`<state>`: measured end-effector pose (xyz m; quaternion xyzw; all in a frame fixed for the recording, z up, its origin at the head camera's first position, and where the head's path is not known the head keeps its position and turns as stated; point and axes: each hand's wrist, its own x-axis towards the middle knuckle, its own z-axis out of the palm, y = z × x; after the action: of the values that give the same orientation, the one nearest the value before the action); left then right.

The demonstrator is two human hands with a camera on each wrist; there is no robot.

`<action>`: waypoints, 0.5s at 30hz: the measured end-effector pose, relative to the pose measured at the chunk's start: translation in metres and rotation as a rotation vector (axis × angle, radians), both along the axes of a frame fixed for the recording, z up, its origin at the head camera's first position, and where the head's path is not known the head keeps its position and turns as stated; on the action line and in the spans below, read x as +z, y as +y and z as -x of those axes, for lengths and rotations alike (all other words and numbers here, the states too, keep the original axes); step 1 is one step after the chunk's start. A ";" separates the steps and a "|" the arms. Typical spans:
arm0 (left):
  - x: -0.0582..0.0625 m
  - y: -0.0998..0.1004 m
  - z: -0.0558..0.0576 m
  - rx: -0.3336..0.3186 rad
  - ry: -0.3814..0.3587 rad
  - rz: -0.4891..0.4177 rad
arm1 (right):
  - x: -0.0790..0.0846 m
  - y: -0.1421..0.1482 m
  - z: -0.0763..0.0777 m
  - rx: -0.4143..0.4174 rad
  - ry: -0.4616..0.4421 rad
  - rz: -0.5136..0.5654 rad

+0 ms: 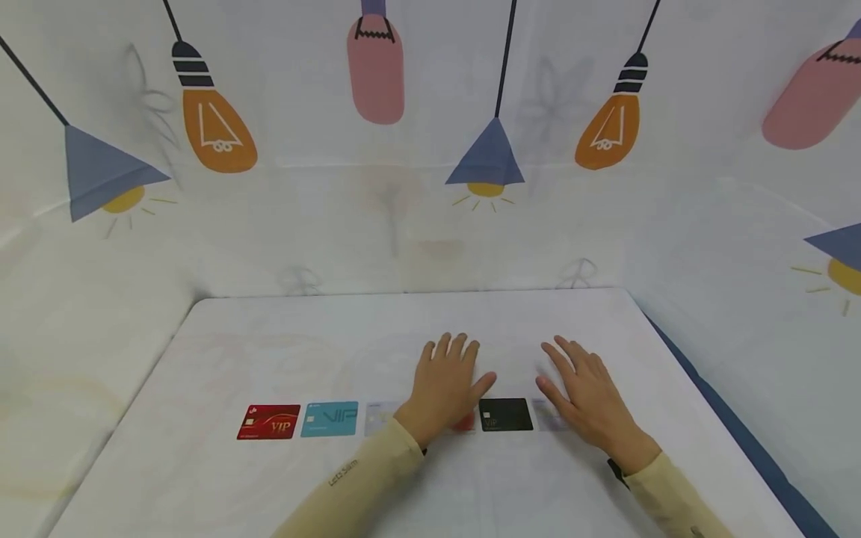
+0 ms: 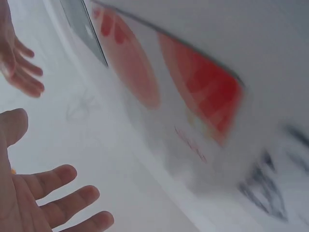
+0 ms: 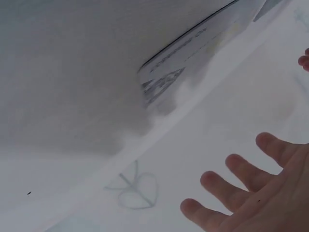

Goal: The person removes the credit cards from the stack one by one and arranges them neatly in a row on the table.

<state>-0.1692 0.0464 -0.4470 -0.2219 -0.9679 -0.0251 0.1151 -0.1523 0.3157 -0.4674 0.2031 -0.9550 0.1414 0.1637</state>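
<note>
Several cards lie in a row across the white table. From the left in the head view come a red VIP card (image 1: 268, 422), a light blue VIP card (image 1: 329, 419) and a pale card (image 1: 378, 415). My left hand (image 1: 445, 385), fingers spread, is over the row and partly hides a red and white card (image 2: 207, 87). Between the hands lies a black VIP card (image 1: 506, 415). My right hand (image 1: 590, 396) hovers at the right end, its fingers spread and holding nothing, partly covering another pale card (image 1: 548, 415).
The white table (image 1: 168, 463) has a back edge against a white wall cloth (image 1: 323, 224) printed with lamps and bulbs. A blue strip (image 1: 726, 426) runs along the table's right side.
</note>
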 end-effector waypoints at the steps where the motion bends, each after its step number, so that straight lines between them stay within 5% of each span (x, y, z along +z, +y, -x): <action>1: 0.002 -0.006 0.002 0.016 -0.009 -0.005 | 0.000 -0.003 0.001 -0.013 -0.011 -0.004; 15: 0.009 -0.084 0.003 0.160 0.032 -0.150 | 0.001 -0.023 0.006 -0.043 -0.090 -0.022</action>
<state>-0.1720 -0.0376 -0.4384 -0.1351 -0.9760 -0.0845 0.1484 -0.1582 0.2932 -0.4662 0.1778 -0.9670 0.1363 0.1211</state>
